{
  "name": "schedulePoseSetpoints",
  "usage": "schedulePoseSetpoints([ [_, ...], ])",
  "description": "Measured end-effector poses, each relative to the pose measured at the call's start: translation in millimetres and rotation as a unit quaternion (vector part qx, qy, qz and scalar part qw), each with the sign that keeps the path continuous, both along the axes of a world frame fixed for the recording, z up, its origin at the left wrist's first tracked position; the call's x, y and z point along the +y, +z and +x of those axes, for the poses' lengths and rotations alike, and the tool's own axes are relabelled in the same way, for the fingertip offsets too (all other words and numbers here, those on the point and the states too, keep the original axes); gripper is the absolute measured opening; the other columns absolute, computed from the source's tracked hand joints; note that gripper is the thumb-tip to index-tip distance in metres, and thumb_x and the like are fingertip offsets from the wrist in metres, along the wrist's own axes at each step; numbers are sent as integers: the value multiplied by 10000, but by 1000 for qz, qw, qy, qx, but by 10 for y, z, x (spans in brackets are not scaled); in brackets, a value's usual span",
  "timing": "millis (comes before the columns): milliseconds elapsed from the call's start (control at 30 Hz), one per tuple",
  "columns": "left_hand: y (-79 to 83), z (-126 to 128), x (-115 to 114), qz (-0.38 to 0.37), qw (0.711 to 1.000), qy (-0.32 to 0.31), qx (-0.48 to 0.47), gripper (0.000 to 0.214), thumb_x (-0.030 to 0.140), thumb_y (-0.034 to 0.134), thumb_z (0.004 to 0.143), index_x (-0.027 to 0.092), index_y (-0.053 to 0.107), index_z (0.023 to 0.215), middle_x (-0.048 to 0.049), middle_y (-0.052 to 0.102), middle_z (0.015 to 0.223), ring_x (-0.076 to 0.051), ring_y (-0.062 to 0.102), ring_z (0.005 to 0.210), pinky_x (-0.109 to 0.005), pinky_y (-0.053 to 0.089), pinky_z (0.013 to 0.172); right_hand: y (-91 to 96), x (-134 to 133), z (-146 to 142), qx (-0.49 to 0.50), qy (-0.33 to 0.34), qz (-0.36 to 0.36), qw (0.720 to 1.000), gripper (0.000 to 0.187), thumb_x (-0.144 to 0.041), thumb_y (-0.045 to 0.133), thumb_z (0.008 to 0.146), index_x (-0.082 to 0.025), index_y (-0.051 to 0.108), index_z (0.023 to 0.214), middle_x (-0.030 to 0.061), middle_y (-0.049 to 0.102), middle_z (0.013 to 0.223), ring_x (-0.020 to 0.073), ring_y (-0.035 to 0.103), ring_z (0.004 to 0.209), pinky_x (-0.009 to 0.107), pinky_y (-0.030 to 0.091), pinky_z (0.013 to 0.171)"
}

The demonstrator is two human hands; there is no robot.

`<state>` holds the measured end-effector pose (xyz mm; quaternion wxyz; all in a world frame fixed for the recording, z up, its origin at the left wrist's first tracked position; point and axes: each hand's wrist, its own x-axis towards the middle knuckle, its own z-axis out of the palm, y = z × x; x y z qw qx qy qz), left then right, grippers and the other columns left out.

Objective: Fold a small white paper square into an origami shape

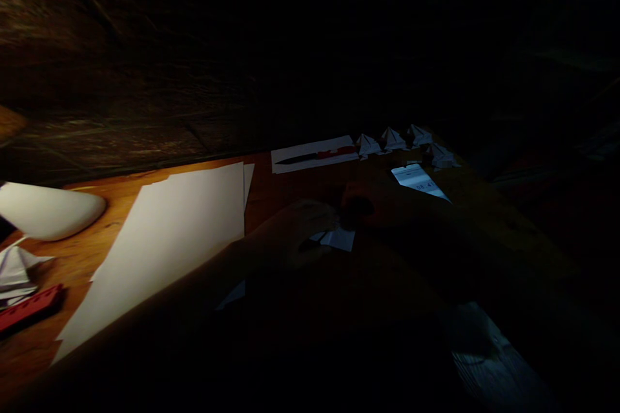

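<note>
In the dim middle of the table, my left hand [303, 229] reaches in with its fingers closed on a small piece of folded white paper [341, 240]. Right beside it, my right hand [365, 201] is curled, its fingertips near the upper edge of that paper. Deep shadow hides what the right fingers hold, if anything. Behind both hands lies a knife [314, 156] with a dark blade and a red handle, on a white paper strip [285, 168]. A lit phone [419, 182] rests just beyond my right hand.
Several folded paper figures [393, 139] stand at the back right. Left of my arm spreads a stack of white sheets [179, 226]. At far left are a white rounded object [58, 211], another paper figure [14, 271] and a red bar [31, 308]. A dark wall [145, 122] runs behind.
</note>
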<state>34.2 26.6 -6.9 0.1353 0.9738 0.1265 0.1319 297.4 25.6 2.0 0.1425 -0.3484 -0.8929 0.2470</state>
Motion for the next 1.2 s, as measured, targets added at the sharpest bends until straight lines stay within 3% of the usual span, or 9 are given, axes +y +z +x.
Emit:
schedulePoseSetpoints([
  [300,7,-2,-12,-4,1000,11,-9,367,288,605,896,209,569,1252,-107,609,1272,-271,552,1212,-462,469,1050,28,-31,-25,-1,-11,-38,999,155,-258,680,824,-193,676,965,63,709,1000,199,623,862,318,448,740],
  [667,18,4,-7,-9,1000,0,-1,412,266,611,893,255,559,1301,-90,598,1272,-272,543,1213,-468,456,1049,32,-33,-25,-6,-4,-8,1000,188,-266,689,820,-165,672,977,83,653,1033,197,604,897,315,449,774],
  [867,36,15,-13,-18,1000,-2,-4,458,254,614,887,254,531,1337,-91,605,1236,-268,560,1170,-459,462,1022,-8,-25,-30,-9,-22,-46,999,173,-239,651,835,-178,695,991,64,712,996,187,634,846,305,447,744],
  [1200,9,11,-11,-21,1000,-1,-1,437,251,615,903,251,526,1332,-82,597,1246,-261,548,1159,-442,456,1018,55,-60,-80,-27,-34,-47,998,176,-226,670,811,-169,716,971,58,732,957,171,639,787,278,421,679],
])
